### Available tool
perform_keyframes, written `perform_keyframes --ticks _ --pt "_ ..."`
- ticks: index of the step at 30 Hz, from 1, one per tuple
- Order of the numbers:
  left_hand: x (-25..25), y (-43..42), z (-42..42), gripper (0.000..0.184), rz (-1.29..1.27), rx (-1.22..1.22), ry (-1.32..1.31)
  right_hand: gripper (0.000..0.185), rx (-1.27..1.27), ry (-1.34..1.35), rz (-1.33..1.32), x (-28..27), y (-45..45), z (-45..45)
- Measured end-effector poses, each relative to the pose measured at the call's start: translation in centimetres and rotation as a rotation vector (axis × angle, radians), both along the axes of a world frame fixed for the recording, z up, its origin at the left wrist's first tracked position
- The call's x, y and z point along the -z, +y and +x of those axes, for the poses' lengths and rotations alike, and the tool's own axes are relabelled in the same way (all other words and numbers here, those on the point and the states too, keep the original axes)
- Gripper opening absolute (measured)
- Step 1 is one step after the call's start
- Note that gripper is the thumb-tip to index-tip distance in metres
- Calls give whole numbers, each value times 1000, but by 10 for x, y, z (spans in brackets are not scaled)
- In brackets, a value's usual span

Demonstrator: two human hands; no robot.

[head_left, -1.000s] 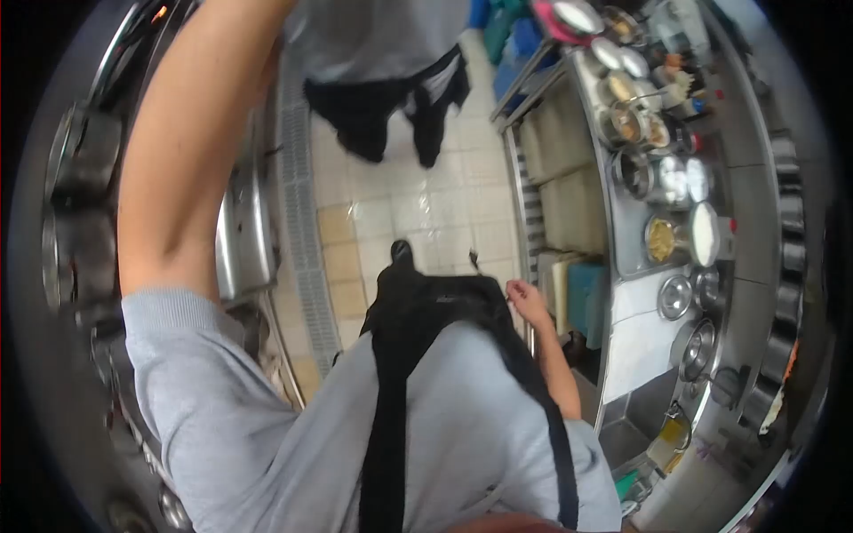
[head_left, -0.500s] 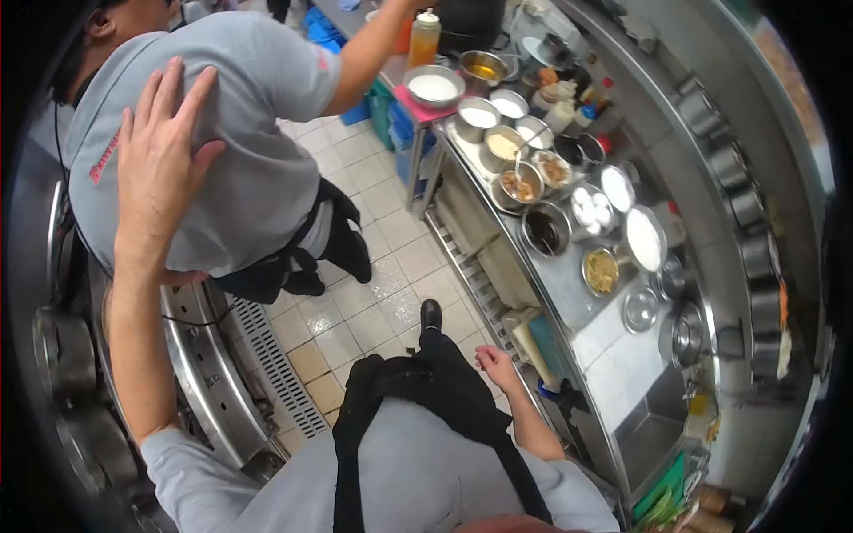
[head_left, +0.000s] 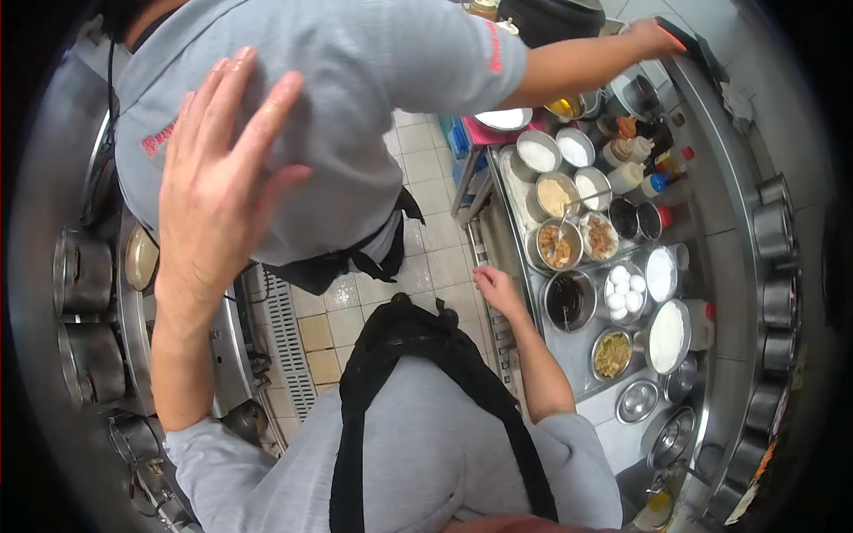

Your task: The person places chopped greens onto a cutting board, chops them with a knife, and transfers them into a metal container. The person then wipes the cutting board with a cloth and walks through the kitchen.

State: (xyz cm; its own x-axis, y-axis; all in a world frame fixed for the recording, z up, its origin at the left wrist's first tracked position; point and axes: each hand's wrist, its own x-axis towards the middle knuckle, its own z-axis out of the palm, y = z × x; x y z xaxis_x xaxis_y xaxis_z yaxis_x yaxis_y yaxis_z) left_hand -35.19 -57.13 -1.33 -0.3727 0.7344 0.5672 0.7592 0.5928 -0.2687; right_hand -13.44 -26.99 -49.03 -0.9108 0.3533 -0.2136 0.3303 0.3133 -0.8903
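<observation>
My left hand (head_left: 218, 169) is raised with its fingers spread and nothing in it, over the back of a co-worker's grey shirt (head_left: 346, 115); whether it touches the cloth I cannot tell. Low on the right, beside the counter's edge, my right hand (head_left: 496, 289) has its fingers curled, and what they hold, if anything, is too small to make out. Nearest to it on the counter is a metal pot of dark sauce (head_left: 569, 300). The co-worker's hand (head_left: 653, 37) is at a dark object with an orange edge (head_left: 682, 37) at the top right.
Bowls crowd the right counter, among them white eggs (head_left: 625, 293), yellow-green food (head_left: 612, 354) and white powder (head_left: 666, 338). Squeeze bottles (head_left: 627, 177) stand behind. Pots (head_left: 89, 362) line the left side. A floor grate (head_left: 289, 346) runs beside the stove.
The co-worker has come closer in view and now reaches right across the counter. My left hand, hidden at first, appears over their back. My right hand stays low beside the counter.
</observation>
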Motion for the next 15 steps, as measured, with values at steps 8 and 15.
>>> perform_keyframes --ticks 8,15 --pt "15 19 -21 75 41 157 -36 27 12 -111 -280 22 -35 6" --pt "20 4 -12 54 48 176 -66 28 -133 -214 -69 25 -43 -27"
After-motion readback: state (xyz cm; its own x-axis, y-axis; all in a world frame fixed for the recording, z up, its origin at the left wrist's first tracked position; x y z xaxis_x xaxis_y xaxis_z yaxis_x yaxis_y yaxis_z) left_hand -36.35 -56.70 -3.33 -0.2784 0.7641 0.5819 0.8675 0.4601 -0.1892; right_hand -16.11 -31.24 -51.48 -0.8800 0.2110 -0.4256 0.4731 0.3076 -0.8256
